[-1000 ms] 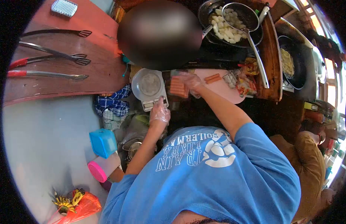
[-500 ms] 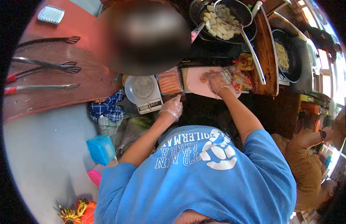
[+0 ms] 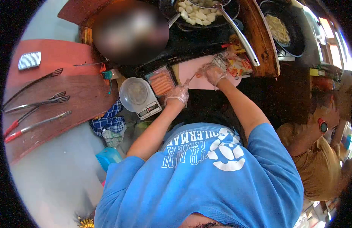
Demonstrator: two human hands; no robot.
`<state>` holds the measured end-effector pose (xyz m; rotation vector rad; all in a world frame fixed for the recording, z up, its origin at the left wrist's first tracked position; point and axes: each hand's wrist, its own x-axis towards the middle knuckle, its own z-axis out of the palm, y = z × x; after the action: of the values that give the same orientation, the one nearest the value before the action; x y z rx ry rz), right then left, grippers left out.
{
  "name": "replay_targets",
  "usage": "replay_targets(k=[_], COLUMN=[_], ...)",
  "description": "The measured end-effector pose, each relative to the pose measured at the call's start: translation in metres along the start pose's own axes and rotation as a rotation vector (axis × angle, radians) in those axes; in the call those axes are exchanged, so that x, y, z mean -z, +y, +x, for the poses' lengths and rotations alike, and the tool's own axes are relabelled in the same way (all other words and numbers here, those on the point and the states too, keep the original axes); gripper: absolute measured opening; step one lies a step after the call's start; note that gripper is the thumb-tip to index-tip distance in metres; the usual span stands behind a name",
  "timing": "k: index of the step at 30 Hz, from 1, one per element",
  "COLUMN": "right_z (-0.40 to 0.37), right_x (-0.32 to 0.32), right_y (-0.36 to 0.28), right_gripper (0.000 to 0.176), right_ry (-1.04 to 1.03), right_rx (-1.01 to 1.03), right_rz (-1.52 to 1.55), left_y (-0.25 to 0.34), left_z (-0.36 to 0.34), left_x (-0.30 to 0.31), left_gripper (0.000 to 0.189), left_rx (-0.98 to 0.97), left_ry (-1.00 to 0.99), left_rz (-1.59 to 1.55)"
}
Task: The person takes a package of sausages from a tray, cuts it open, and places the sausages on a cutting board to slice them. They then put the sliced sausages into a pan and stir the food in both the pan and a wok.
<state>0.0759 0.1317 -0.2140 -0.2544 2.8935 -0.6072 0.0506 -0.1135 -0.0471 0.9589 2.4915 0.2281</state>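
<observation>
My left hand [image 3: 177,95], in a clear plastic glove, is closed around a small knife [image 3: 192,77]. The blade points toward my right hand [image 3: 214,74], which is also gloved and closed on a reddish piece of sausage [image 3: 199,75] over the pink cutting board [image 3: 188,67]. Whether the blade touches the sausage is too small to tell. Left of the board lies a tray of sausages [image 3: 160,82]. Beside it stands a white kitchen scale [image 3: 149,109] with a clear bowl [image 3: 135,93] on top.
Behind the board, a pan of white chunks [image 3: 198,16] holds a long-handled strainer [image 3: 242,36]. Colourful food packets [image 3: 238,65] lie at the board's right. Several tongs [image 3: 39,102] rest on the left table. Another person [image 3: 316,152] is at the right, near a second pan [image 3: 278,30].
My left hand has brought the knife rightward over the board, close to my right hand and the sausage piece. The whole view has shifted and turned somewhat.
</observation>
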Motion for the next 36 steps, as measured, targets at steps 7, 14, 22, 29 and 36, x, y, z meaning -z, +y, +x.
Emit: replay_targets(k=[7, 14, 22, 29, 36], right_z=[-0.001, 0.003, 0.0, 0.0, -0.001], right_x=[0.071, 0.055, 0.07, 0.068, 0.053], right_y=[-0.035, -0.025, -0.027, -0.021, -0.012], right_gripper=[0.026, 0.025, 0.029, 0.035, 0.037], right_ry=[-0.008, 0.019, -0.093, -0.13, -0.117], right_rx=[-0.052, -0.038, -0.084, 0.082, 0.148], right_rz=[0.036, 0.019, 0.044, -0.007, -0.021], left_y=[0.015, 0.002, 0.001, 0.018, 0.013], left_z=[0.019, 0.049, 0.05, 0.041, 0.052], left_x=[0.021, -0.006, 0.015, 0.043, 0.043], left_gripper=[0.055, 0.034, 0.04, 0.035, 0.027], left_rx=[0.055, -0.053, -0.093, -0.06, -0.079], left_ry=[-0.213, -0.133, -0.188, -0.241, -0.244], left_rz=[0.096, 0.214, 0.215, 0.108, 0.107])
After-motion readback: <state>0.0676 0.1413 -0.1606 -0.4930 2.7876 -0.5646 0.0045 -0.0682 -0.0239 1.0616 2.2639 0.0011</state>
